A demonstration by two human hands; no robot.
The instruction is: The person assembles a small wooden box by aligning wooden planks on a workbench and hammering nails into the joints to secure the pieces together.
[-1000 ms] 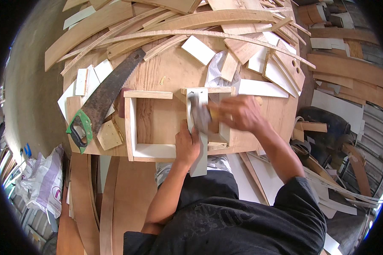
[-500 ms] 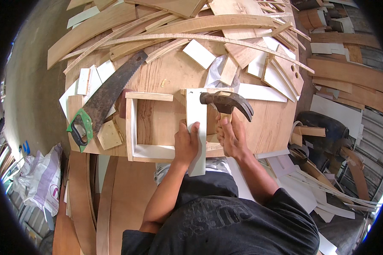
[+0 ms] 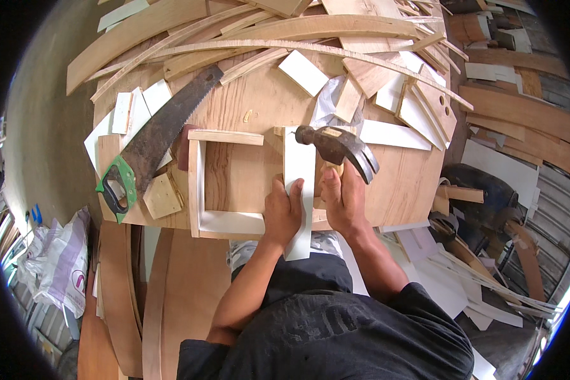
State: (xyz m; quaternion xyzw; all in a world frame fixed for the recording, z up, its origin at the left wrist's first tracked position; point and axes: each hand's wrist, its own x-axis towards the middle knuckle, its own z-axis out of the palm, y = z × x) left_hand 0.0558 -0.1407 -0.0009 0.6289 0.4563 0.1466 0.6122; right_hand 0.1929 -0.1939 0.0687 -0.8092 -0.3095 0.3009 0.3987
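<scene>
My left hand (image 3: pixel 284 208) is closed around a narrow white-faced board (image 3: pixel 300 161), which runs away from my body over the bench's near edge. The fingers wrap one side while the thumb presses its white face. In my right hand (image 3: pixel 344 201) is a claw hammer (image 3: pixel 339 147), held by its wooden handle. Its dark striking face is over the far end of the white board, with the claws pointing right; whether it touches cannot be told. Left of the board lies an open-sided wooden frame (image 3: pixel 197 180) with white inner faces; the board seems to lie across its right side.
A handsaw (image 3: pixel 164 126) with a green handle lies at the left of the wooden bench top (image 3: pixel 399 190). Long curved wood strips (image 3: pixel 285 30) pile up along the far side. White offcuts (image 3: pixel 396 135) lie at the right. A white sack (image 3: pixel 60 263) stands at lower left.
The hammer head has come nearer the far end of the white board, and its claws have tilted downward. My left hand keeps its hold on the board. The whole view has shifted slightly.
</scene>
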